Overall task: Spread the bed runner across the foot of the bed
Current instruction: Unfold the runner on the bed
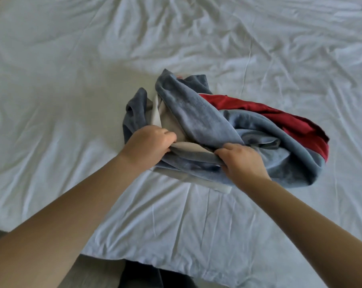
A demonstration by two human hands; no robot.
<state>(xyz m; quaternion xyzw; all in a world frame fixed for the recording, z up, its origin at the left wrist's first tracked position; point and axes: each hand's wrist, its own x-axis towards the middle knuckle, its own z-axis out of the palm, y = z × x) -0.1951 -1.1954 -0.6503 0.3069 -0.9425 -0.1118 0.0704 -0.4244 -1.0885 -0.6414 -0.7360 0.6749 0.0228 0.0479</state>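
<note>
Bed runner (207, 121) bunched on the bed (72, 80).
Left hand (149, 146) and right hand (242, 161) each pinch its near edge.

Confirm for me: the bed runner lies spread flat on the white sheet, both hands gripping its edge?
Not flat: the head view shows the bed runner bunched in a heap on the white sheet. The left hand and right hand do grip its edge.

The left forearm (72, 204) and right forearm (300, 221) are bare along their whole visible length, as are the left hand (150, 145) and right hand (241, 161). A dark garment (146, 276) shows at the bottom edge, too cropped to identify.
</note>
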